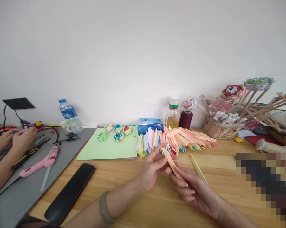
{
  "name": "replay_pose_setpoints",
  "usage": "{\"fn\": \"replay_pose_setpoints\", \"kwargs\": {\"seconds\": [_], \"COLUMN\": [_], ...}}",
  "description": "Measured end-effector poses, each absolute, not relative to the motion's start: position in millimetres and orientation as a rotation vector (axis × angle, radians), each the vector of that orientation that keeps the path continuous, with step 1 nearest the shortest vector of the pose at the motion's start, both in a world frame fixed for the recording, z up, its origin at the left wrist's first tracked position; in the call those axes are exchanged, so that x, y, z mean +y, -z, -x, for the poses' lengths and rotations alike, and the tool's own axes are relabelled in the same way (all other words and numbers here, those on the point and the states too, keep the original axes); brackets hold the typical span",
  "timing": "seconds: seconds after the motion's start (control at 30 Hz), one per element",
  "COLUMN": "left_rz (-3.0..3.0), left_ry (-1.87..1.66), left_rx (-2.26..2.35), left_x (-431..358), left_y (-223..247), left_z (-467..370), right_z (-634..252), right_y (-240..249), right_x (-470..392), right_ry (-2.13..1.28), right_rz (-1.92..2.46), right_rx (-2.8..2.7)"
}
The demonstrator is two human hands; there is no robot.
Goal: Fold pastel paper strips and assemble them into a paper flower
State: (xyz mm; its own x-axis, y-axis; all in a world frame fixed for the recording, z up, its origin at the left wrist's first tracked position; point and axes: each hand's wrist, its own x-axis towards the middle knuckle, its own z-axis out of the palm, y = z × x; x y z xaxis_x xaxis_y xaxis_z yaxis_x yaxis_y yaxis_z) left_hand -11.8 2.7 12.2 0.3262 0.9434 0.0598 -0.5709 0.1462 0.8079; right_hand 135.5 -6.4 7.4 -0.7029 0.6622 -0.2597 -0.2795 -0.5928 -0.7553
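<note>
Between my two hands is a narrow folded strip of peach paper [169, 160], tilted down to the right. My left hand [151, 167], with a ring and a bangle on its wrist, is closed around the strip's upper part. The fingers of my right hand [191, 186] pinch its lower end. Just beyond my hands lies a heap of folded paper strips [181, 136] in peach, pink, white, yellow and teal. A single yellow paper strip [198, 167] rests on the table right of my right hand.
Several paper flowers [102, 136] sit on green paper [105, 152]. Behind the heap stand a blue tissue pack [149, 124], a bottle [172, 112] and a thread spool [185, 119]. At left are a black case [70, 194], pink glue gun [38, 166] and another person's hands [25, 139].
</note>
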Motion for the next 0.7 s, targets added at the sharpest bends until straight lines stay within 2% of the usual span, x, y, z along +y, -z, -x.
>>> {"fn": "replay_pose_setpoints", "kwargs": {"seconds": [0.1,0.2,0.37,0.43,0.5,0.7], "left_rz": [-0.846,-0.822,-0.703,-0.674,-0.673,-0.693], "left_ry": [-1.186,-1.241,-1.253,-1.187,-1.099,-0.888], "left_rx": [0.581,0.641,0.681,0.685,0.672,0.641], "left_x": [2.8,4.9,8.1,7.6,5.7,-1.0], "left_y": [-10.8,-9.0,-8.4,-7.4,-6.1,-5.3], "left_z": [11.7,11.3,12.6,12.2,10.9,6.1], "right_z": [-134.7,-131.8,-139.8,-145.0,-148.4,-149.7], "right_y": [-6.9,-3.4,3.5,4.5,4.8,6.2], "right_x": [-5.2,-5.7,-7.2,-6.1,-3.9,1.7], "right_ry": [-2.281,-2.007,-0.876,-0.578,-0.486,-0.513], "right_rz": [0.754,0.915,1.115,1.045,0.960,0.962], "right_rx": [-0.994,-1.278,-1.991,-2.128,-2.249,-2.296]}}
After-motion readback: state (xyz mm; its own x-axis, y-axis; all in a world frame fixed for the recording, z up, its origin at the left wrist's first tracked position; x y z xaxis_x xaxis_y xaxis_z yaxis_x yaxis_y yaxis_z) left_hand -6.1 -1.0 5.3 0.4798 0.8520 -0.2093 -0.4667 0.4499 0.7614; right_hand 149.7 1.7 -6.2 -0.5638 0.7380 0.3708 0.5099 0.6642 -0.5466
